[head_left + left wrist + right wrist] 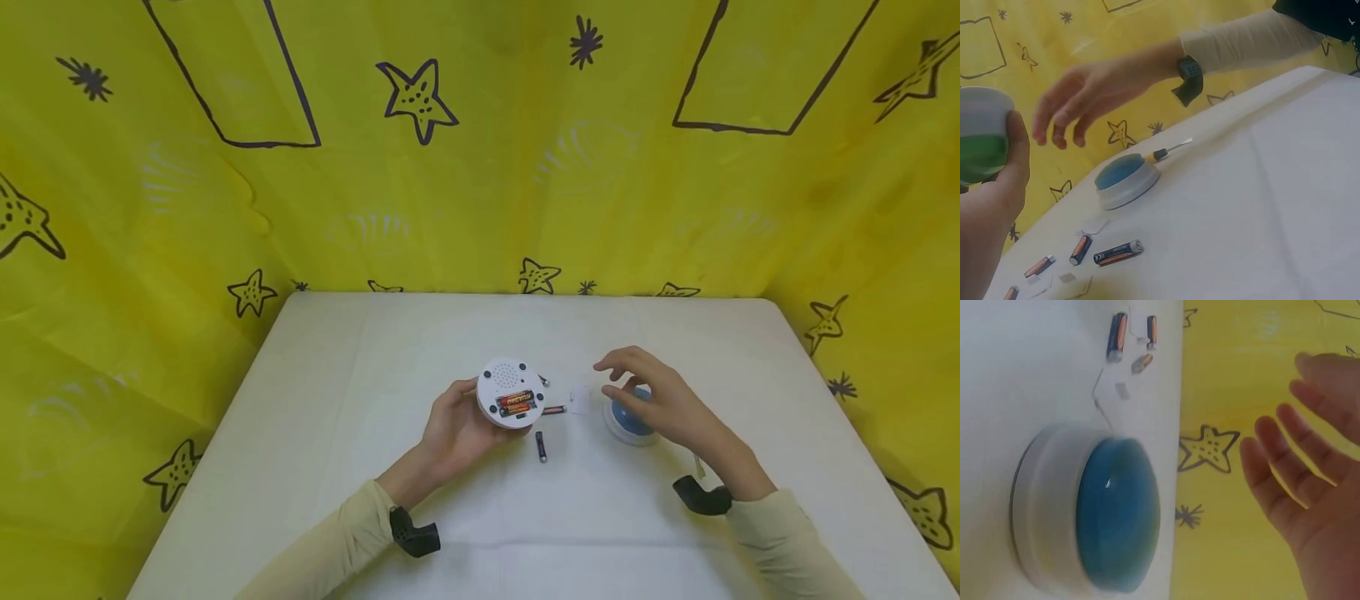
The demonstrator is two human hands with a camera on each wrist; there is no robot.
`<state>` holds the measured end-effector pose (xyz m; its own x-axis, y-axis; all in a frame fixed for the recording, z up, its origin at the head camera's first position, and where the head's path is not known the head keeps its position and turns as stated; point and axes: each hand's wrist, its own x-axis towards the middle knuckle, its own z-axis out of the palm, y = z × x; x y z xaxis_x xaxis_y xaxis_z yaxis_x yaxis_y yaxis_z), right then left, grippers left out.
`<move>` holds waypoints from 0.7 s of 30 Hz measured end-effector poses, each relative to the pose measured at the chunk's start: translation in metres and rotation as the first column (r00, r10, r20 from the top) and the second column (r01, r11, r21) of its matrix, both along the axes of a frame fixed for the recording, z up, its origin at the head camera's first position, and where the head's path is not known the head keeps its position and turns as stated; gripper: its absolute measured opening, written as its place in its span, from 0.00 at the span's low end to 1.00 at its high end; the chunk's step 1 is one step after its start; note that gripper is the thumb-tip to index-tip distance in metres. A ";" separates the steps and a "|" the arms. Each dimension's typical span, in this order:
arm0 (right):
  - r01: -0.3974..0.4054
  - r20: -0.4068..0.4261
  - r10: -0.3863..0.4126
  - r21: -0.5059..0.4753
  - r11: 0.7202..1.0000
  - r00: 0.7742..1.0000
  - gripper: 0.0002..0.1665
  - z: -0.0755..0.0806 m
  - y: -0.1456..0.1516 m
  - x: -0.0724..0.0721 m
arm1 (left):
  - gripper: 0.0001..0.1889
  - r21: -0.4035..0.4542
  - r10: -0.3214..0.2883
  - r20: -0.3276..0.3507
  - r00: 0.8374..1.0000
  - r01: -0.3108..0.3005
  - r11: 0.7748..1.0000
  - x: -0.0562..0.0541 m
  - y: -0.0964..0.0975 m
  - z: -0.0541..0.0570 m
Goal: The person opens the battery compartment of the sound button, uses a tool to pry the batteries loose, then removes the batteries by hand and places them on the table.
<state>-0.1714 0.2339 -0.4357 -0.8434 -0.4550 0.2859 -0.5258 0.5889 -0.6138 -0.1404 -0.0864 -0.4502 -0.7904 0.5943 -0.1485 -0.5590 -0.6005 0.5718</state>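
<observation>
My left hand grips a round white push-button device with its underside turned up. Two orange-and-black batteries lie in its open compartment, near a patch of speaker holes. The left wrist view shows its green dome. My right hand hovers with spread, slightly bent fingers and holds nothing. Below it, a second white device with a blue dome stands on the table. Between the devices lie several loose batteries and small white covers.
A screwdriver with a yellow-and-black handle lies beside the blue-domed device. The white table is backed by a yellow curtain with star drawings. Dark camera mounts are worn on both wrists.
</observation>
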 end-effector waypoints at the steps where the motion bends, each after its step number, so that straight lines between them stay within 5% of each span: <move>1: -0.027 -0.014 0.027 -0.015 1.000 1.000 0.23 0.001 -0.003 0.001 | 0.33 0.000 -0.003 0.003 1.000 0.003 1.000 -0.001 0.001 -0.001; 13: -0.302 -0.200 0.281 -0.081 0.950 0.939 0.27 0.011 -0.047 0.008 | 0.34 0.010 -0.028 0.045 0.999 0.027 1.000 0.000 0.009 -0.007; 21: -0.341 -0.298 0.330 0.018 0.940 0.895 0.23 0.009 -0.060 0.007 | 0.33 -0.011 -0.041 0.040 0.998 0.041 0.999 0.001 0.012 -0.006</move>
